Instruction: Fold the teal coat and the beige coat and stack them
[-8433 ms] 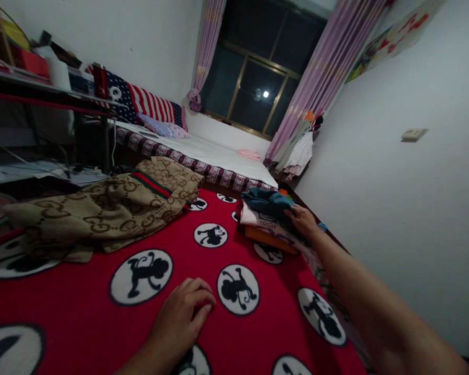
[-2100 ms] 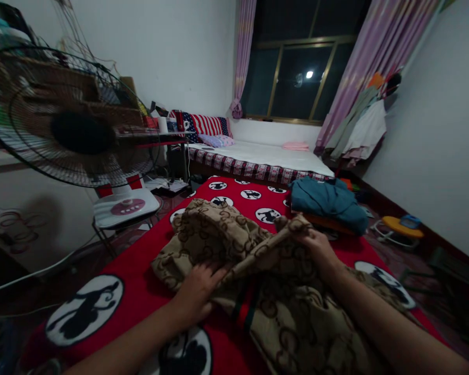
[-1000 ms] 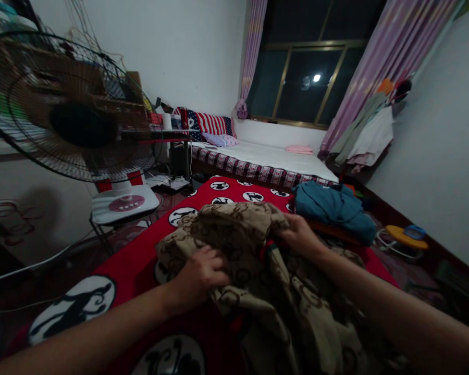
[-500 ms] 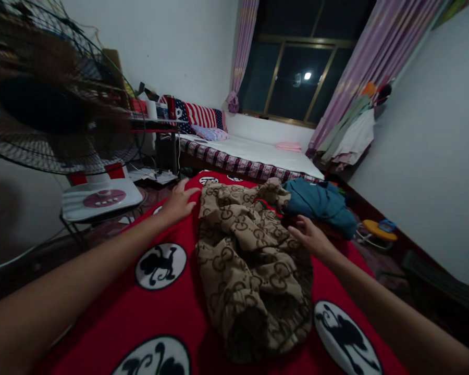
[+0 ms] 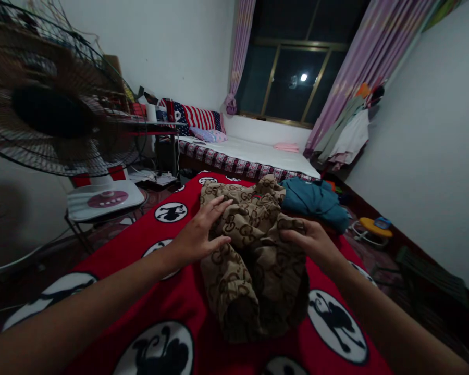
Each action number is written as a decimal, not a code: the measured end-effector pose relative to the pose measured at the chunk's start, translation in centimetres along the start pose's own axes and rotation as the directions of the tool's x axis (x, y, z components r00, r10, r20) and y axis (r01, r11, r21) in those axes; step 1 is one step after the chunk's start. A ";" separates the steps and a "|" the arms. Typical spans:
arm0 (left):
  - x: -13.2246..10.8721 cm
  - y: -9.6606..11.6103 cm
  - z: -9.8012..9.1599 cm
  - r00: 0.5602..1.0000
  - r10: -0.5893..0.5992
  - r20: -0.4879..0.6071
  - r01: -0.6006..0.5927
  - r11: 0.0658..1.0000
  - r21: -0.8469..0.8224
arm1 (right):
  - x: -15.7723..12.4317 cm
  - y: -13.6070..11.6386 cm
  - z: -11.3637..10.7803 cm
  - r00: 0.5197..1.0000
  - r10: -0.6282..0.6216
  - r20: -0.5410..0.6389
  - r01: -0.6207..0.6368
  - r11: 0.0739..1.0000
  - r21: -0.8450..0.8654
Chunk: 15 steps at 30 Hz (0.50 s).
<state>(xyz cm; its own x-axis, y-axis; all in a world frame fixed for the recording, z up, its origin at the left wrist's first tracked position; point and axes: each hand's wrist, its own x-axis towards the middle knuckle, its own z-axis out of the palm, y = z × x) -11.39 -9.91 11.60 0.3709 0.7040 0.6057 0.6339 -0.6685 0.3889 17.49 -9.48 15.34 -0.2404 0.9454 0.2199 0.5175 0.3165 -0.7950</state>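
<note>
A crumpled tan garment (image 5: 234, 265) with a brown letter pattern lies on a red cloth (image 5: 148, 302) printed with black figures in white ovals. My left hand (image 5: 197, 234) rests on the garment's left side, thumb and fingers spread apart. On the opposite side, my right hand (image 5: 316, 242) pinches a fold of the fabric between thumb and fingers, lifting it slightly. A dark opening shows at the garment's near end. Just beyond my right hand, a teal folded garment (image 5: 315, 200) touches the tan one's far right corner.
To the left, a running fan (image 5: 54, 112) stands close beside the red-covered surface. A bed (image 5: 254, 148) with a white top lies beyond it, below the window. A yellow stool (image 5: 376, 228) is on the floor at right. Clothes (image 5: 349, 136) hang by the curtain.
Both hands have come inward onto the tan garment. My left hand now lies on it, and my right hand has taken hold of its right side. The view has shifted slightly.
</note>
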 end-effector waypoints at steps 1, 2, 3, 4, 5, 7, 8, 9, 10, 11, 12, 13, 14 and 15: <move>0.3 0.0 0.1 1.000 0.001 0.022 -0.001 1.000 0.002 | -0.3 -1.3 0.9 0.999 -0.005 0.047 -0.001 0.992 0.127; 0.5 0.0 0.4 0.999 0.002 0.045 -0.002 1.000 0.001 | -0.7 -2.3 1.7 0.995 -0.014 0.099 -0.008 0.974 0.225; 0.6 -0.2 0.7 0.998 0.001 0.066 -0.001 1.000 -0.005 | -1.1 -3.2 2.6 0.988 -0.032 0.148 -0.012 0.958 0.287; 0.6 -0.4 1.1 0.997 -0.006 0.083 0.007 1.000 -0.018 | -1.7 -3.8 3.3 0.981 -0.062 0.186 -0.001 0.948 0.319; 0.5 -0.6 1.5 0.995 -0.023 0.100 0.028 0.999 -0.039 | -2.2 -4.2 4.0 0.972 -0.094 0.215 0.017 0.943 0.332; 0.2 -1.4 2.1 0.985 -0.073 0.159 0.089 0.991 -0.096 | -3.3 -4.5 4.9 0.957 -0.146 0.250 0.056 0.940 0.336; 0.0 -1.8 2.2 0.974 -0.099 0.203 0.126 0.984 -0.124 | -3.8 -4.5 5.2 0.951 -0.164 0.261 0.074 0.943 0.324; -0.2 -2.3 2.2 0.961 -0.125 0.247 0.165 0.975 -0.148 | -4.3 -4.5 5.4 0.945 -0.179 0.273 0.092 0.949 0.303; -0.5 -2.7 2.0 0.950 -0.153 0.273 0.204 0.965 -0.166 | -4.7 -4.3 5.5 0.939 -0.190 0.287 0.109 0.955 0.276; -0.7 -3.1 1.6 0.945 -0.189 0.268 0.241 0.953 -0.180 | -5.1 -4.2 5.6 0.934 -0.195 0.300 0.120 0.961 0.251; -0.8 -3.3 1.1 0.945 -0.238 0.226 0.283 0.940 -0.191 | -5.5 -4.0 5.7 0.933 -0.193 0.304 0.120 0.963 0.242; -1.0 -3.4 0.5 0.943 -0.296 0.153 0.323 0.925 -0.198 | -5.7 -3.8 5.7 0.939 -0.183 0.291 0.107 0.960 0.258; -1.1 -3.2 -0.1 0.936 -0.346 0.063 0.352 0.914 -0.202 | -5.9 -3.6 5.5 0.954 -0.165 0.251 0.084 0.949 0.303; -1.3 -2.7 -0.8 0.928 -0.371 -0.019 0.360 0.910 -0.204 | -6.0 -3.4 5.3 0.975 -0.136 0.175 0.062 0.926 0.373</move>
<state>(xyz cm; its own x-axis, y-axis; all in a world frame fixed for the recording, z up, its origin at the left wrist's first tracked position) -14.14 -9.23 10.36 0.0961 0.8972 0.4311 0.5723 -0.4041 0.7136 12.82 -16.60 13.80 -0.4489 0.8652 0.2236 0.1575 0.3229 -0.9332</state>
